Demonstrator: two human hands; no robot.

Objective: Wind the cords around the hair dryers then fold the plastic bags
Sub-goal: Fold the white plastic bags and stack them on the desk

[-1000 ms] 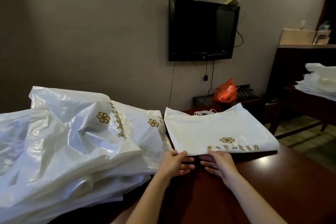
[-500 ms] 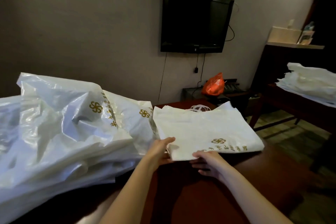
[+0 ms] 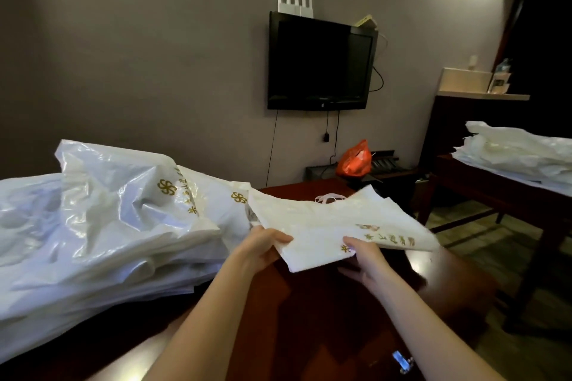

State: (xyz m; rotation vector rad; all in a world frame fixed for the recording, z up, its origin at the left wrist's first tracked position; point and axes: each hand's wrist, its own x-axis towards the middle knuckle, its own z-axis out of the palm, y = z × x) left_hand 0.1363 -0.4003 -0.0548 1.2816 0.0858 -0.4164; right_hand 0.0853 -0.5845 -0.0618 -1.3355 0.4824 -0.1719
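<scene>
A folded white plastic bag (image 3: 334, 226) with gold print is lifted off the dark wooden table (image 3: 309, 318), tilted down toward me. My left hand (image 3: 263, 249) grips its near left edge, thumb on top. My right hand (image 3: 363, 260) pinches its near edge beside the gold lettering, fingers underneath. A big heap of unfolded white bags (image 3: 102, 232) with gold logos lies on the table's left side. No hair dryer is in view.
Another stack of white bags (image 3: 520, 155) rests on a second table at the right. A black TV (image 3: 320, 60) hangs on the wall, with an orange bag (image 3: 356, 159) on a low stand below it. A small metal object (image 3: 402, 360) lies near the table's front.
The folded bag lay flat on the table with both hands at its near edge; now both hands grip it and have raised it off the table toward me.
</scene>
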